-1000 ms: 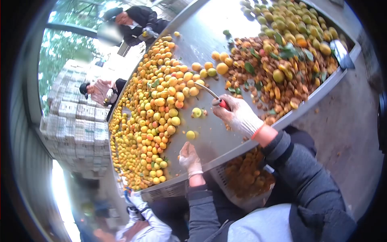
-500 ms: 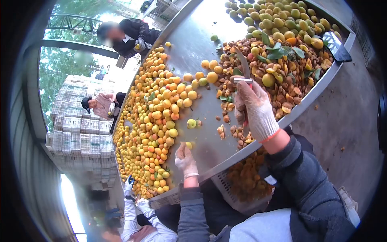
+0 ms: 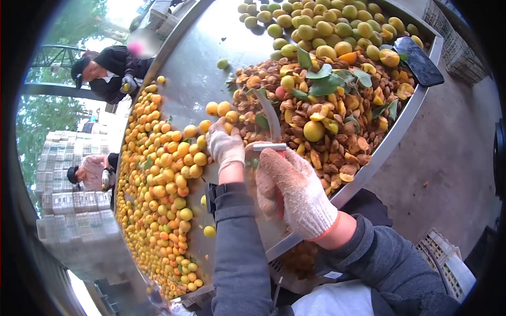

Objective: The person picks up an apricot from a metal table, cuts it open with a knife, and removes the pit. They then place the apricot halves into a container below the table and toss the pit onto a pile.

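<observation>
My left hand (image 3: 225,146), in a pale glove, is among the whole apricots near the table's middle. Its fingers are curled against an apricot (image 3: 228,128), partly hidden by the hand. My right hand (image 3: 295,189), in a dusty knit glove, is closed around the red handle of a curved knife (image 3: 271,117). The blade points up and away over the table, in front of a heap of apricot pits and cut pieces (image 3: 342,142). Yellow-orange apricots (image 3: 163,174) spread down the left side of the metal table (image 3: 190,68).
Greener fruit (image 3: 327,29) lies at the far right, with leaves (image 3: 327,81) on the pit heap. A phone (image 3: 424,62) rests at the right rim. Two people (image 3: 108,71) (image 3: 92,174) stand across the table. Crates (image 3: 68,184) are stacked behind, and another crate (image 3: 448,263) is lower right.
My left hand has moved forward from the near edge to the row of apricots. My right hand, with the knife, has come nearer to it. The view has shifted right.
</observation>
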Motion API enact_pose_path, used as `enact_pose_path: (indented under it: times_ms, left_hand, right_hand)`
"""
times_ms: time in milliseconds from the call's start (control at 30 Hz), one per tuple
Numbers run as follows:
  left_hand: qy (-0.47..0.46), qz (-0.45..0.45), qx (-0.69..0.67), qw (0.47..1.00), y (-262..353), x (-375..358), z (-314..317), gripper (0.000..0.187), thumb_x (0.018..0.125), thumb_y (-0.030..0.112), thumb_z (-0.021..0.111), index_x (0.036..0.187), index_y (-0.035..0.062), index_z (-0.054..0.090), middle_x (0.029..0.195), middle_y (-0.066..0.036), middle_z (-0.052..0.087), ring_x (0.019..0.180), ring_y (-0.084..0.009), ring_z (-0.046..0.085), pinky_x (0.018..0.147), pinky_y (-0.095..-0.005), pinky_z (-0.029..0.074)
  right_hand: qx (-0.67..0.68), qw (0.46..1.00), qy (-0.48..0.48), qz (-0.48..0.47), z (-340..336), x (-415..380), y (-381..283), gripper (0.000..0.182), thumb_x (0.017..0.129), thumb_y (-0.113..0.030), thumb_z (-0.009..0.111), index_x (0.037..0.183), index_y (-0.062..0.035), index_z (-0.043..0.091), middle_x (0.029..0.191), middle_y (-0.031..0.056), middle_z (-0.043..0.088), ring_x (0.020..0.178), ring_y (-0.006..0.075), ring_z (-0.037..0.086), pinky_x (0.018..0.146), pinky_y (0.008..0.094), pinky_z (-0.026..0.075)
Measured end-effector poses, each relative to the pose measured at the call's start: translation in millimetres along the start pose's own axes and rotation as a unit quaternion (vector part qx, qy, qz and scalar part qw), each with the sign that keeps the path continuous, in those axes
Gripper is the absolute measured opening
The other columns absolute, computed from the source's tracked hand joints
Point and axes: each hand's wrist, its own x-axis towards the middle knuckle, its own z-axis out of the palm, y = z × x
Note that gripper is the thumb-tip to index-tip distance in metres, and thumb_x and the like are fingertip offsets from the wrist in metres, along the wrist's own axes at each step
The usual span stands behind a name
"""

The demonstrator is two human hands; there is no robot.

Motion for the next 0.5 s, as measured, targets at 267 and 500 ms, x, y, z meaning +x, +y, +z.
enact_pose_path:
  times_ms: [267, 500]
  left_hand:
    - [0.018, -0.022, -0.052, 0.998, -46, -71, -15, 0.047, 0.071, 0.041, 0.077, 0.101, 0.0074, 0.067, 0.094, -0.015, 0.066, 0.088, -0.0338, 0.063, 0.081, -0.0427, 0.05]
    - [-0.109, -0.15, -0.034, 0.982, -76, -153, -65, 0.051, 0.07, 0.044, 0.074, 0.11, 0.0134, 0.068, 0.105, -0.016, 0.068, 0.099, -0.0321, 0.065, 0.089, -0.0373, 0.05]
  right_hand:
    - [-0.066, 0.997, -0.031, -0.017, 2, -4, 18, 0.027, 0.098, -0.035, 0.051, 0.1, -0.008, 0.055, 0.061, -0.0009, 0.047, 0.043, 0.0114, 0.047, 0.038, 0.0252, 0.036]
    - [-0.143, 0.984, -0.045, -0.093, 8, 2, 49, 0.025, 0.096, -0.032, 0.053, 0.105, -0.0091, 0.057, 0.058, -0.0029, 0.043, 0.038, 0.009, 0.042, 0.033, 0.0237, 0.032]
